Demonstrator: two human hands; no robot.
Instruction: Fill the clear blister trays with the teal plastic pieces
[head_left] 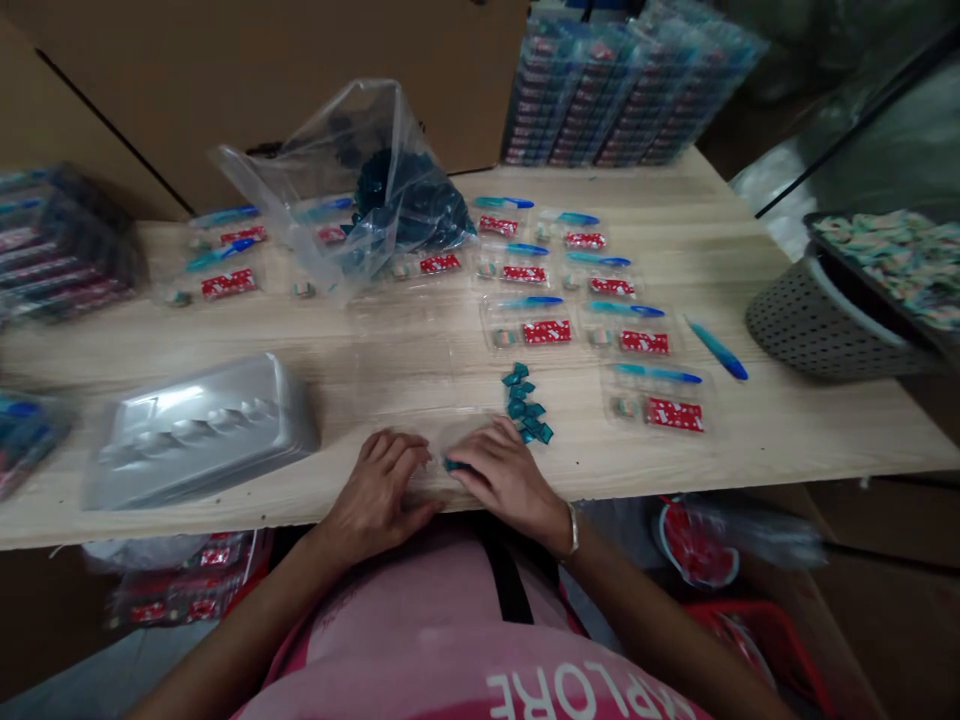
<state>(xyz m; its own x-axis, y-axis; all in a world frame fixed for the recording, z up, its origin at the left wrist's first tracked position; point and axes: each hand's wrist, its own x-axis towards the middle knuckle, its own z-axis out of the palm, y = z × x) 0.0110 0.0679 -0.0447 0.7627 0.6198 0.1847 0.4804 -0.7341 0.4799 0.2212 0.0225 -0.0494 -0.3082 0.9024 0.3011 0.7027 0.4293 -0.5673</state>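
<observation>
My left hand (384, 484) has its fingers bent over the left part of a clear plastic tray (442, 422) near the table's front edge, the thumb on the near side. A small teal wrapped piece (454, 464) pokes out from the fingers of my right hand (511, 482), which are closed on it above the tray. Just beyond that hand lies a loose row of similar teal pieces (517, 395). A clear plastic bag (337, 160) with many dark teal pieces stands further back.
Filled trays with blue pens and red packets (547, 331) cover the middle and right. One loose blue pen (718, 350) lies near a grey perforated basket (814, 315). Stacked empty trays (202, 430) stand at left. Packed stacks (600, 95) rise at the back.
</observation>
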